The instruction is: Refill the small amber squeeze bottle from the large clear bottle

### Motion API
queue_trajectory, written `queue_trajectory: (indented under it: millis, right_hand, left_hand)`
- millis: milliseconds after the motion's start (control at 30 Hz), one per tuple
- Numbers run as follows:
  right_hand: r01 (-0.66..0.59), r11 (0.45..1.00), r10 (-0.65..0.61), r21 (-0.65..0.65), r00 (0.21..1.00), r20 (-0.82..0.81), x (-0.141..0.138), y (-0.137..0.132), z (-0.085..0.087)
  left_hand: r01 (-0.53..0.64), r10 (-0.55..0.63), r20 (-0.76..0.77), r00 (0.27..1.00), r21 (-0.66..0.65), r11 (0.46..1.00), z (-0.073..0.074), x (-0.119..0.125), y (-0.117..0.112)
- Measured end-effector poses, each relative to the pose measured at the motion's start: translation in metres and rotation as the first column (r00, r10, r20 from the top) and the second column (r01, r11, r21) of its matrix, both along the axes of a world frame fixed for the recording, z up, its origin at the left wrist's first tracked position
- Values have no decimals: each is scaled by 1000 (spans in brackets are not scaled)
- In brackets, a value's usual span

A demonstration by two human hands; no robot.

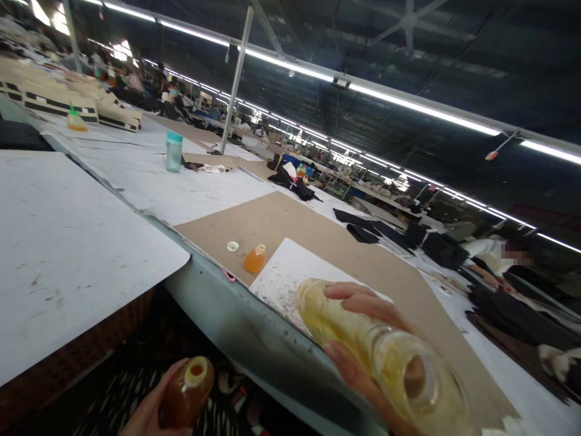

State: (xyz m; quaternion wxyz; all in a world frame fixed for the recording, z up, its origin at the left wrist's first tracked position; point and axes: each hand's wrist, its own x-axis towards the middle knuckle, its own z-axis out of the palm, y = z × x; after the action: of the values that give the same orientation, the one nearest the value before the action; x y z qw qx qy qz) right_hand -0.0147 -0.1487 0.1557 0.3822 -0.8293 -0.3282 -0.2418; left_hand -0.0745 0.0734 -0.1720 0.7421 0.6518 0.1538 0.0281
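My right hand (358, 303) is wrapped round a large clear bottle (336, 312) with yellowish residue, tilted over the table edge, its open mouth facing me. Lower left, my left hand (152, 402) grips a small squeeze bottle (186, 393) of dark amber liquid; its neck is open, with no cap on it. On the brown board (308, 224) stands a small orange bottle (255, 259), also uncapped, beside a white cap (233, 246). A stained white sheet (284, 284) lies partly under the large bottle in my view.
A teal-lidded tumbler (173, 151) and a green-tipped glue bottle (76, 118) stand farther left. Stacked cream pieces (59, 97) lie behind them. A white board (82, 242) juts out at left. At right, a person (490, 257) works over dark cloth (517, 321).
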Motion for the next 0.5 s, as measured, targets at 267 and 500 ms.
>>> queue_trajectory:
  millis: [267,500]
  right_hand:
    - [192,815,44,548,921,-388,76,-22,6]
    - [426,685,56,591,778,-625,146,-67,28]
  left_hand:
    - [27,-27,4,1000,47,999,19,0,-1]
    - [87,-87,-8,996,42,995,40,-1,7]
